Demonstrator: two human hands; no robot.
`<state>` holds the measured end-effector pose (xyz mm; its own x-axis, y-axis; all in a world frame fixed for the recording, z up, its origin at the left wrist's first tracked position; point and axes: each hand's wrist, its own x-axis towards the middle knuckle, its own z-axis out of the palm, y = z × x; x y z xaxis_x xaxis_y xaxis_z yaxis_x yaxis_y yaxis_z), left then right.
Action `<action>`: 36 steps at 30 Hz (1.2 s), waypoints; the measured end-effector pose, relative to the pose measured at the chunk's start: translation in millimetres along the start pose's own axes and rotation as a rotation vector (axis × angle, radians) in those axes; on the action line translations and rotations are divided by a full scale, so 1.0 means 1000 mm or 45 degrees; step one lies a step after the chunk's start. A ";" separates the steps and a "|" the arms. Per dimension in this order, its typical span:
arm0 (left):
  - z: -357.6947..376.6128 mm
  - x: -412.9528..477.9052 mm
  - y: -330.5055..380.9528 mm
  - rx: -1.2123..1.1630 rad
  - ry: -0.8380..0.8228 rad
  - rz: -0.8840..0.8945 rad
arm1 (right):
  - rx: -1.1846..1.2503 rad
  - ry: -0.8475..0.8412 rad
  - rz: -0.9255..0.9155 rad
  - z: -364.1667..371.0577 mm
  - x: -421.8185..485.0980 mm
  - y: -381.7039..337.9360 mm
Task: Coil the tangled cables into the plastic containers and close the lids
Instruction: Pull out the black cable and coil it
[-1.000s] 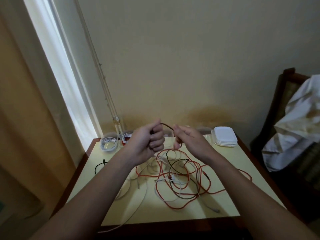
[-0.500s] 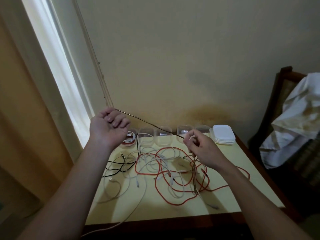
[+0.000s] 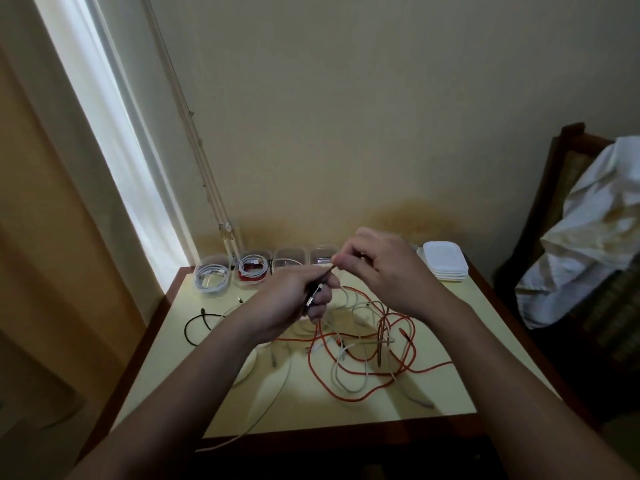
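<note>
Between the two raised hands runs a thin dark cable [image 3: 317, 291]: the left hand [image 3: 291, 303] is clenched round its plug end, and the right hand [image 3: 384, 271] pinches it just beside, thumb against forefinger. Beneath them the orange and white tangle [image 3: 363, 344] sprawls on the yellow table [image 3: 311, 417]. Along the wall stand the containers [image 3: 211, 277], two holding coiled cables, with stacked lids [image 3: 445, 261] at the right.

The yellow-topped table [image 3: 433, 386], edged in dark wood, carried a row of clear containers [image 3: 289, 263] along its wall side. A stack of white lids [image 3: 445, 259] sat at the far right corner. Orange cables [image 3: 349, 396] and white cables [image 3: 273, 400] sprawled tangled across the middle, and a black cable [image 3: 194, 323] lay to the left.
</note>
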<state>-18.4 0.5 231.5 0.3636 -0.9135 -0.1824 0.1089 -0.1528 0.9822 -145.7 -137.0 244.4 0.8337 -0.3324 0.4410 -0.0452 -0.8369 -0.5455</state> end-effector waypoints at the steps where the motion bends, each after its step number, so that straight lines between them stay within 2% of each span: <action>1: 0.001 0.001 -0.001 -0.167 -0.049 -0.061 | 0.007 0.033 0.004 0.001 0.002 -0.001; 3: 0.003 0.002 0.000 -0.508 -0.165 -0.121 | 0.050 0.056 0.029 0.005 0.005 -0.002; 5: 0.002 0.002 0.000 -0.688 -0.273 -0.150 | 0.182 0.056 0.090 0.011 0.003 -0.003; 9: 0.000 0.001 -0.002 -0.668 -0.309 -0.222 | 0.408 0.025 0.148 0.011 -0.001 0.000; 16: -0.007 -0.002 -0.003 -0.761 -0.430 -0.320 | 0.325 -0.099 0.123 0.007 0.005 -0.001; 23: -0.031 -0.015 0.024 -0.786 -0.177 -0.079 | 0.314 -0.097 0.288 -0.008 -0.001 0.015; 31: -0.030 -0.021 0.040 -0.905 -0.003 0.256 | 0.286 -0.021 0.263 -0.010 -0.001 0.029; 36: -0.059 -0.035 0.057 -1.171 0.238 0.469 | 0.222 0.052 0.406 0.000 -0.017 0.066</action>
<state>29.6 45.8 290.9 0.6490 -0.7595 0.0443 0.6035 0.5494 0.5778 -162.5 -186.7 200.6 0.7702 -0.5844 0.2554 -0.2018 -0.6032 -0.7716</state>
